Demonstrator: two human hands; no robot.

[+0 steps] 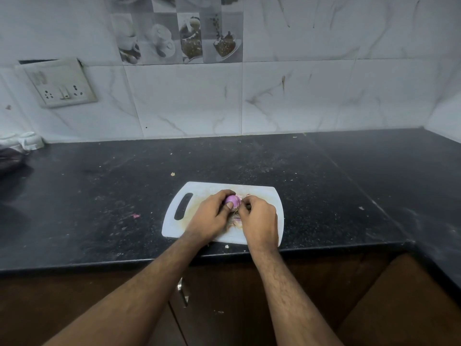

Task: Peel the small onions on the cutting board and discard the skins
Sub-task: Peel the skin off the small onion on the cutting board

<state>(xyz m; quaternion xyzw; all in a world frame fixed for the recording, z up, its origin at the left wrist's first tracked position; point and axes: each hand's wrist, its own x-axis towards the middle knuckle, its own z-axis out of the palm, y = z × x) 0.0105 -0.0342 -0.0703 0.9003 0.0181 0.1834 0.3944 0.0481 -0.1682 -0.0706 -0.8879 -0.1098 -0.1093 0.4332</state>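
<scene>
Over the black counter (104, 196) and the white board (259, 193), both forearms are reaching forward, the left hand (212, 216) curling round a purple onion (232, 201) while the right hand (259, 216) is pinching at its edge, knuckles up.

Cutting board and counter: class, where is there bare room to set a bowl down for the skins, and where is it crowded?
Bare black counter lies right of the cutting board, and between the board and the tiled wall. Left is open until the white cups. It is crowded on the board itself: both hands work the small onion over skins.
</scene>
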